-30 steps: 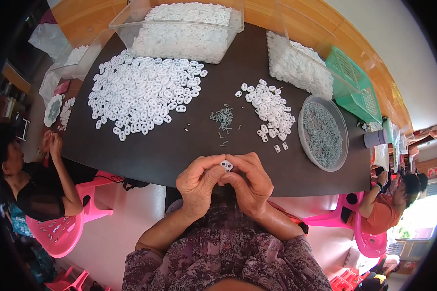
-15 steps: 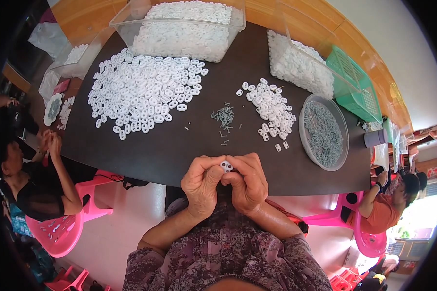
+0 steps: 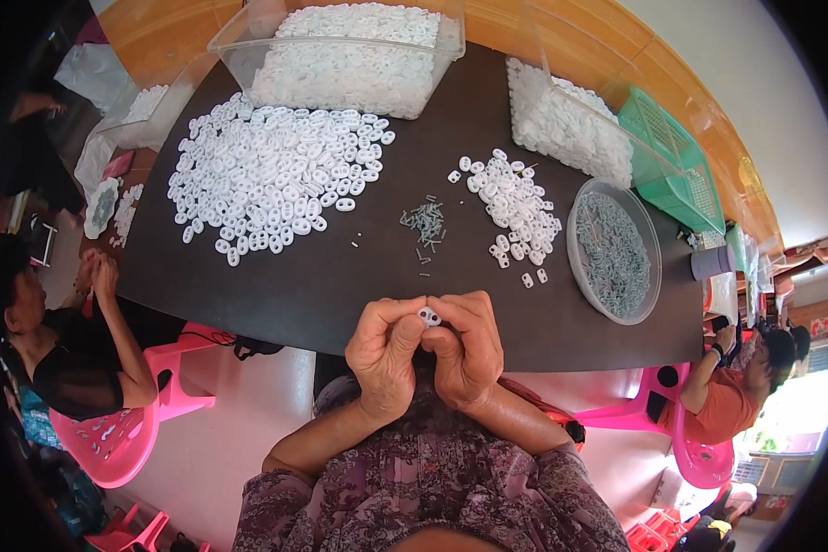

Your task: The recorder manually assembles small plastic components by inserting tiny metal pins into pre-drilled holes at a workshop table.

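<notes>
Just above the table's near edge, a small white oval plastic piece with two dark holes [image 3: 429, 316] is pinched between my hands. My left hand [image 3: 384, 354] closes on its left side with thumb and index finger. From the other side my right hand [image 3: 467, 348] grips it, fingers curled. Whether a screw is in the piece is too small to tell. Beyond my hands lies a little heap of grey screws [image 3: 425, 223]. A small pile of white plastic pieces [image 3: 515, 204] is to its right, and a much larger pile of white ovals [image 3: 271, 175] spreads at the left.
A round clear tub of screws [image 3: 615, 253] stands at the right, beside a green basket [image 3: 676, 161]. Two clear bins [image 3: 336, 55] [image 3: 570, 120] hold white pieces at the back. One person [image 3: 60, 340] sits at left, another [image 3: 731, 382] at right, on pink chairs.
My hands stay together around the white piece, which has turned slightly between the fingertips. At the far left, a dark-clothed figure behind the seated person has shifted.
</notes>
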Motion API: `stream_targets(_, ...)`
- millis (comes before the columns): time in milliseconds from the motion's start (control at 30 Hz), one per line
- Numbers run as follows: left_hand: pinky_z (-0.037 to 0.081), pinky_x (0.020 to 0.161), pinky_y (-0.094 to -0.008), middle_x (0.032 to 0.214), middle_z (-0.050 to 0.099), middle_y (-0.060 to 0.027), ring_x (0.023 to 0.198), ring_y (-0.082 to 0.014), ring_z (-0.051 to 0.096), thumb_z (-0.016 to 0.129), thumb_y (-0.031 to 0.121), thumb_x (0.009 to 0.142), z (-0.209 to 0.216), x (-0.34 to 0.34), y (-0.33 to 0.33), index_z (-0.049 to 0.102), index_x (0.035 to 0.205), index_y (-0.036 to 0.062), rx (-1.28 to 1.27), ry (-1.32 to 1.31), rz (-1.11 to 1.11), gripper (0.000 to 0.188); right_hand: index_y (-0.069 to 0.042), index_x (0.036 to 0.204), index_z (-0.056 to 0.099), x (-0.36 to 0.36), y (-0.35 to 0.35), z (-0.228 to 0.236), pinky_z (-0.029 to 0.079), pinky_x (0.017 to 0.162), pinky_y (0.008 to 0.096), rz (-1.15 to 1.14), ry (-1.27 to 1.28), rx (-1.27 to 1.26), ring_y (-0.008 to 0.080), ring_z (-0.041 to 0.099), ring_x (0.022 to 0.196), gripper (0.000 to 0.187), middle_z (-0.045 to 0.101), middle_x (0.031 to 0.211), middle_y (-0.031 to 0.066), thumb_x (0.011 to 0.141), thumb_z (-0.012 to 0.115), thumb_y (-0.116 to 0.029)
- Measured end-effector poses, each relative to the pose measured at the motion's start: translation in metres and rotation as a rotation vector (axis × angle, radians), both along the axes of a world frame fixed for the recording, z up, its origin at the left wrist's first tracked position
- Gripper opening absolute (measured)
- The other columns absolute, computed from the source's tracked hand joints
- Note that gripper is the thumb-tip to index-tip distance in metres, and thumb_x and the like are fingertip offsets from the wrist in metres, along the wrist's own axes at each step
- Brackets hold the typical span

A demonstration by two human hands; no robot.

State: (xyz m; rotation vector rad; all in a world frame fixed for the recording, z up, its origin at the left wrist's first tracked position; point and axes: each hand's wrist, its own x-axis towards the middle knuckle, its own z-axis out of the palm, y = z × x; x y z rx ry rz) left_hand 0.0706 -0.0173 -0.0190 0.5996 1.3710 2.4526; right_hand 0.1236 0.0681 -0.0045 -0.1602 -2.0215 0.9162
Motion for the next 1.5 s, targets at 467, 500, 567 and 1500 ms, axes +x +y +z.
stream_targets(467,0.041,0.067,-0.0207,0.086,0.054,-0.0026,0.076,-0.0084,0.048,0.058,0.015,0.095,-0.006,0.000,0.008,0.057,0.102,-0.0017,-0.007,0.090,0.055,0.018,0.001,0.101,0.060,-0.009,0.004,-0.002,0.045,0.059,0.0334,-0.039,0.079,0.119,0.0257,0.055,0.070,0.021,0.059,0.088,0.0126,0.084,0.067,-0.009)
stream_targets(500,0.041,0.068,-0.0209,0.086,0.054,-0.0026,0.076,-0.0088,0.048,0.058,0.015,0.095,-0.006,0.001,0.009,0.057,0.101,-0.0016,0.007,0.086,0.060,0.017,0.001,0.101,0.060,-0.009,0.004,-0.001,0.045,0.059,0.0334,-0.040,0.079,0.118,0.0257,0.055,0.070,0.021,0.059,0.088,0.0126,0.084,0.067,-0.009)
stream_targets(567,0.041,0.069,-0.0211,0.086,0.054,-0.0026,0.076,-0.0092,0.048,0.058,0.014,0.095,-0.005,0.000,0.011,0.058,0.100,-0.0015,0.024,0.085,0.064,0.017,0.002,0.101,0.060,-0.009,0.006,0.002,0.046,0.059,0.0333,-0.024,0.078,0.138,0.0258,0.055,0.070,0.020,0.059,0.089,0.0127,0.084,0.067,-0.008)
stream_targets(1500,0.043,0.060,-0.0190,0.088,0.064,-0.0052,0.071,-0.0079,0.056,0.061,0.010,0.092,-0.005,-0.044,0.007,0.061,0.111,-0.0005,-0.354,0.104,-0.087,0.022,-0.005,0.085,0.066,-0.032,0.237,0.084,0.043,0.068,0.0431,-0.395,-0.109,0.652,0.0339,0.055,0.078,0.011,0.061,0.082,0.0133,0.076,0.061,-0.002)
